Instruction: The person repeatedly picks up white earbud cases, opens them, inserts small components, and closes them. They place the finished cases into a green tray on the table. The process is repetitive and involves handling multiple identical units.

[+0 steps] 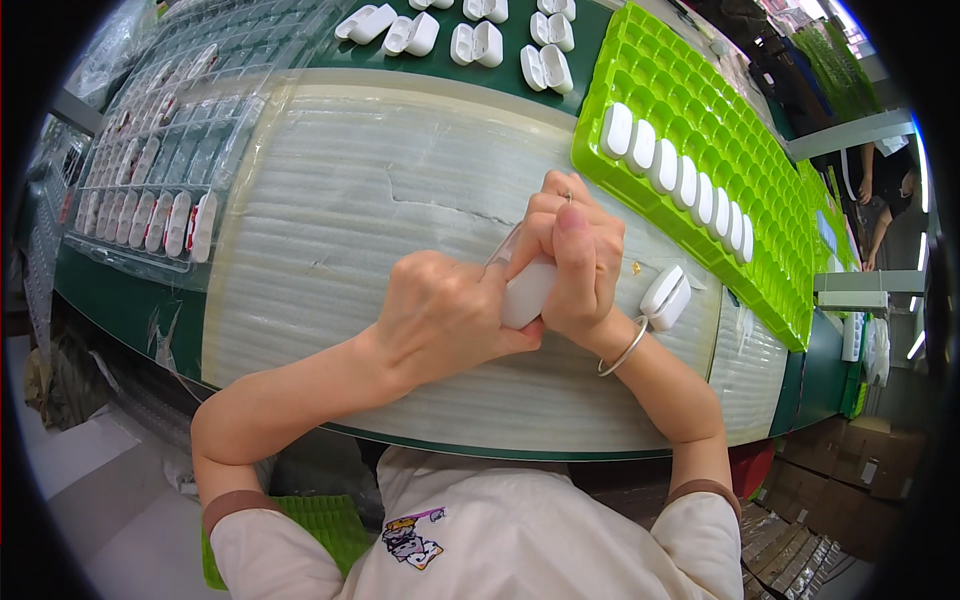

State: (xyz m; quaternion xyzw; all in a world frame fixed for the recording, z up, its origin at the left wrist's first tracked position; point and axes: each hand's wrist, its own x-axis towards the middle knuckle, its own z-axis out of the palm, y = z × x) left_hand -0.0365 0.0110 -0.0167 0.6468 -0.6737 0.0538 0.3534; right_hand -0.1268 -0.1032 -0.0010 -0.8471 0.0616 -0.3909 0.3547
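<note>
A white earbud charging case (530,292) is held between my two hands over the foam-covered middle of the table. My left hand (447,308) is closed around its left side, the thumb along its lower end. From the right, my right hand (578,255) grips the upper part, fingers curled and thumb bent on top. Fingers hide much of the case, and I cannot tell whether its lid is open. Beside my right wrist another white earbud case (666,298) lies on the foam, with its lid parted.
A bright green tray (690,110) at the right holds a row of closed white cases (686,183). Several white cases (478,44) with raised lids stand along the far edge. Clear plastic trays (170,150) with small white and red parts lie at the left. Foam sheeting (300,220) covers the tabletop.
</note>
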